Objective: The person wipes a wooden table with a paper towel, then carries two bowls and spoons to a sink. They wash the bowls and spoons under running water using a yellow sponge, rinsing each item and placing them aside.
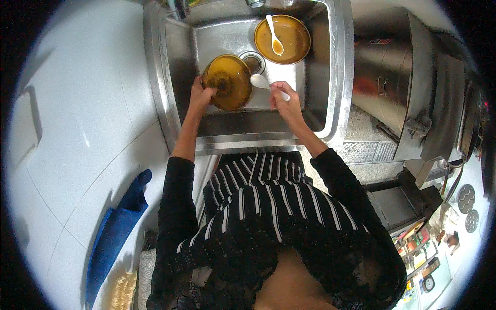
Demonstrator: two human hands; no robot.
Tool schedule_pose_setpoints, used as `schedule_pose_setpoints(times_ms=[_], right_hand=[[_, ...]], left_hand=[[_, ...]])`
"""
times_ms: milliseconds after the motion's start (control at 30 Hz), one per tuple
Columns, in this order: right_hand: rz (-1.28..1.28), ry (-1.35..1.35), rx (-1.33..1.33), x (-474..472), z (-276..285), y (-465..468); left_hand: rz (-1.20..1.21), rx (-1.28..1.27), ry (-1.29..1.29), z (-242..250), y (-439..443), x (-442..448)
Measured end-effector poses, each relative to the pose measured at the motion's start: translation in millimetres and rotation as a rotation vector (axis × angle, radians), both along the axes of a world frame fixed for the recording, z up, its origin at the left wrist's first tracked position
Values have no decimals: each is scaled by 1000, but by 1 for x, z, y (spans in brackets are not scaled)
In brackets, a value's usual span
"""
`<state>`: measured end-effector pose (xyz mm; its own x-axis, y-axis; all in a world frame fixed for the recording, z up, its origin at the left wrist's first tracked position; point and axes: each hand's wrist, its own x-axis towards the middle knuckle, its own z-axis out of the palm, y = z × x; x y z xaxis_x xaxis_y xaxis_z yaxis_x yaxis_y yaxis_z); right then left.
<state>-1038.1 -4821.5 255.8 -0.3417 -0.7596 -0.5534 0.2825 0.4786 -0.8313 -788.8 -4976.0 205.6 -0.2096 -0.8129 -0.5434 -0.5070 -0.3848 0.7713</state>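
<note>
Both hands are inside a stainless steel sink (317, 77). My left hand (201, 94) grips the left rim of an amber bowl (234, 83), its thumb over the edge and a dark patch showing at its middle. In my right hand (285, 99) is a white spoon (260, 81), held by the handle with its bowl end pointing left towards the amber bowl. A second amber dish (296, 40) sits at the back right of the sink and holds brownish liquid. Another white spoon (271, 29) rests in it, with orange-brown liquid in its tip.
Between the two dishes lies the sink drain (253, 64). The faucet (255, 3) shows at the top edge. White tiled wall (89, 77) stands left, with a blue towel (116, 232) hanging lower down. A large metallic cylinder (381, 83) is right of the sink.
</note>
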Motion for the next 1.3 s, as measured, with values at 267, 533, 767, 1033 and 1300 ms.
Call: schedule_pose_setpoints(times_ms=[267,533,767,1033,1300], right_hand=[[59,-96,169,6,-30,-14],[-57,-86,390,-32,-48,6],[-419,-208,367,-46,-82,18],[-604,-192,539,-60,-112,16],[-416,-242,435,-52,-71,-18]], left_hand=[[108,485,151,-10,39,-39],[6,574,246,-46,45,-87],[-99,459,226,-88,48,-101],[-196,14,23,-117,75,-126],[-315,-71,-192,-82,51,-131]])
